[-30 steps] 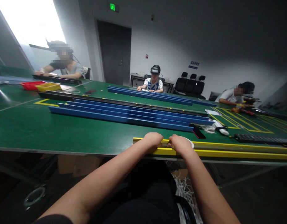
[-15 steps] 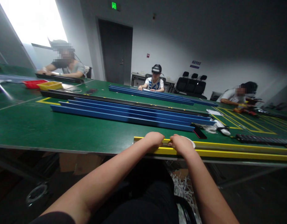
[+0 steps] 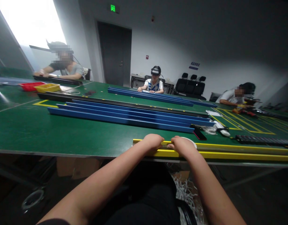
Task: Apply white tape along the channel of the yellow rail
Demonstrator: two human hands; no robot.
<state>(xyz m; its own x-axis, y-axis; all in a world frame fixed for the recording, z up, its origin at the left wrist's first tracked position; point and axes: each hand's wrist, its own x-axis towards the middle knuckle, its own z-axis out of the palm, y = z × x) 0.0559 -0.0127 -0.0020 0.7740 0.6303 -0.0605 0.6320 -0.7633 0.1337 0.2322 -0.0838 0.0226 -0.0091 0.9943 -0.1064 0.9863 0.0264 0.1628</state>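
Observation:
A long yellow channel-shaped rail (image 3: 228, 155) lies along the near table edge, running out to the right. My left hand (image 3: 153, 142) rests over its left part, fingers curled inward in a pinch. Facing it from the right, with a small gap between, is my right hand (image 3: 182, 145), also with bent fingers over the channel. Behind the right hand shows the rim of a white round disc (image 3: 192, 142); my hand covers most of it. What the fingertips pinch is hidden or too small to make out.
Blue rails (image 3: 120, 120) and a black rail (image 3: 99, 101) lie across the green table (image 3: 24, 131). A dark phone (image 3: 200, 134) and a black slotted strip (image 3: 263, 140) lie right. Red (image 3: 31, 86) and yellow trays (image 3: 47, 88) stand left. Several people sit around the table.
The view has shifted slightly. My hands have drawn a little farther apart over the yellow rail, and the right fingertips look more spread. The rails have not visibly moved.

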